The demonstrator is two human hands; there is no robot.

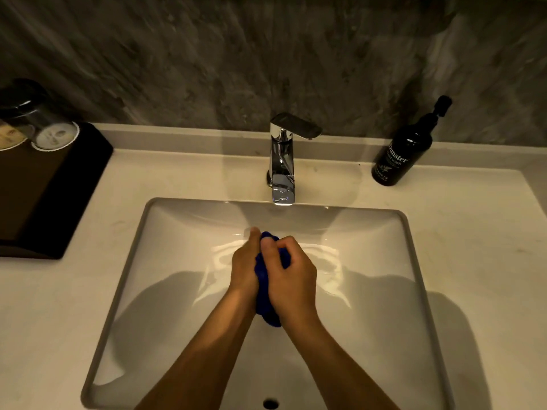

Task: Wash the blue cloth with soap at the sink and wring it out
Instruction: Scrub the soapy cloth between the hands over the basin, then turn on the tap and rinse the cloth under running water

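Pale counter (461, 232), white sink (183, 232) set in its middle, dark tray (59, 196) at the left edge, chrome faucet (282, 161) and black soap bottle (405, 152) along the back edge, left hand (244, 264) and right hand (291, 273) clenched together over the basin, bunched blue cloth (263, 294) squeezed between both.

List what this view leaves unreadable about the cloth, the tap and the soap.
- Blue cloth: mostly hidden between left hand and right hand; suds not discernible.
- Faucet: no stream visible; on or off uncertain.
- Soap bottle: small print too small; fill level hidden by dark bottle.
- Glasses: blurred, cut by left edge.
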